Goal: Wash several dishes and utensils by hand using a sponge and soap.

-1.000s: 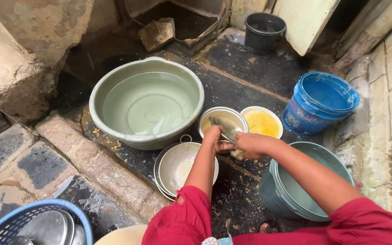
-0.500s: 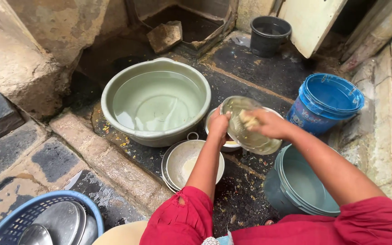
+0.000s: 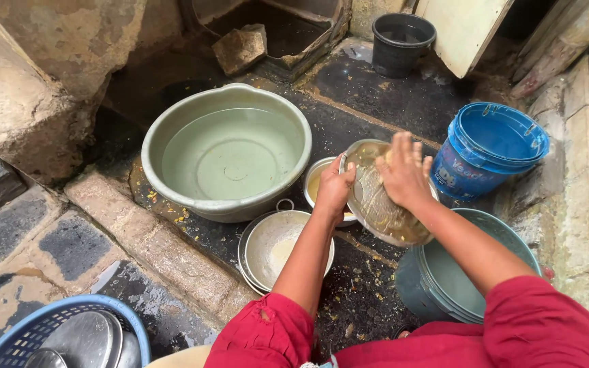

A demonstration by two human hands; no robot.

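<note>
Over the wet floor (image 3: 376, 109), left hand (image 3: 335, 187) holds steel plate (image 3: 383, 204); right hand (image 3: 403, 174) presses inside.

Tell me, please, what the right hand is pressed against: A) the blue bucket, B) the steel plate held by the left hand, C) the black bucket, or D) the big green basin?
B: the right hand lies flat on the soiled steel plate, whose rim the left hand grips above the bowls.

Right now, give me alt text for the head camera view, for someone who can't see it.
A person's left hand tilts a steel plate while the right hand scrubs its face, above a small steel bowl. A green water basin and blue bucket flank them.
</note>
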